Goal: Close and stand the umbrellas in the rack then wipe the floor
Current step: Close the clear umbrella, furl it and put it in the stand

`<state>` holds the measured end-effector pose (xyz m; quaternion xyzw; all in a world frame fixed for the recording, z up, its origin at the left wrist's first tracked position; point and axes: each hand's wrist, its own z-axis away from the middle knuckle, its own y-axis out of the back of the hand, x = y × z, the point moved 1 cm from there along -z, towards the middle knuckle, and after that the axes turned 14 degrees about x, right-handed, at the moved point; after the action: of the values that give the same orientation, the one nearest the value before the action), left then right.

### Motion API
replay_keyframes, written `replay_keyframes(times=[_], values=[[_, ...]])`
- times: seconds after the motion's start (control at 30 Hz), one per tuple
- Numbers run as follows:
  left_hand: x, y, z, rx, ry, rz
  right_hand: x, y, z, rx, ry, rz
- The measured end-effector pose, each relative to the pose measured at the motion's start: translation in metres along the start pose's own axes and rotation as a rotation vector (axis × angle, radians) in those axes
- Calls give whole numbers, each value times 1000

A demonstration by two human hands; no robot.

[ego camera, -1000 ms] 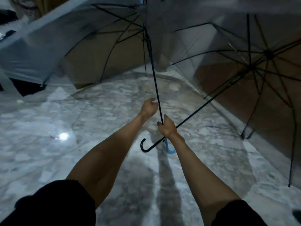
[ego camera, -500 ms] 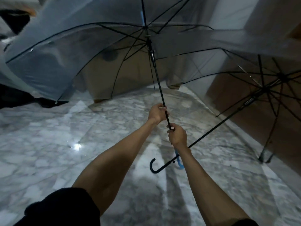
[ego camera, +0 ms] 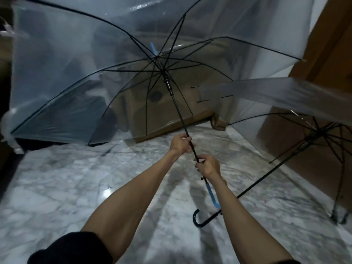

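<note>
I hold an open clear umbrella [ego camera: 80, 77] with black ribs, a black shaft and a blue curved handle [ego camera: 212, 195]. My left hand [ego camera: 180, 143] grips the shaft higher up. My right hand [ego camera: 208, 165] grips it lower, just above the blue handle. The runner [ego camera: 168, 86] sits high on the shaft, near the ribs. A second open clear umbrella [ego camera: 297, 119] lies on its side at the right, its black hooked handle [ego camera: 200, 220] resting on the floor beside my right forearm.
The grey-white marble floor [ego camera: 66, 187] shines with a light reflection. A brown cardboard box [ego camera: 158, 115] stands behind the held canopy. A brown wooden surface [ego camera: 327, 44] rises at the right. No rack is in view.
The held umbrella and both hands have moved lower in view, and the canopy now faces me more fully. My left hand has closed round the shaft above my right.
</note>
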<state>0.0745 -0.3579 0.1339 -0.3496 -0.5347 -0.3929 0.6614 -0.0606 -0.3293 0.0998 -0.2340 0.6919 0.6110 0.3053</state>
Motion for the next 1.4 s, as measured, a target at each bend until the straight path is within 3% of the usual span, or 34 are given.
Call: replay_keyframes(times=[0.4,0.8,1.07,1.4], values=[[22,25,51,35,-21,0,-20,21,35,-85,6,-31],[67,101,81,152,-77,-83,-91,18,75,-274,42,-160],[69,122,100,85,-164,-112,-95,21,91,-360,18,-234],[105,147,102,227,-264,-87,-142,35,102,-527,55,-396]])
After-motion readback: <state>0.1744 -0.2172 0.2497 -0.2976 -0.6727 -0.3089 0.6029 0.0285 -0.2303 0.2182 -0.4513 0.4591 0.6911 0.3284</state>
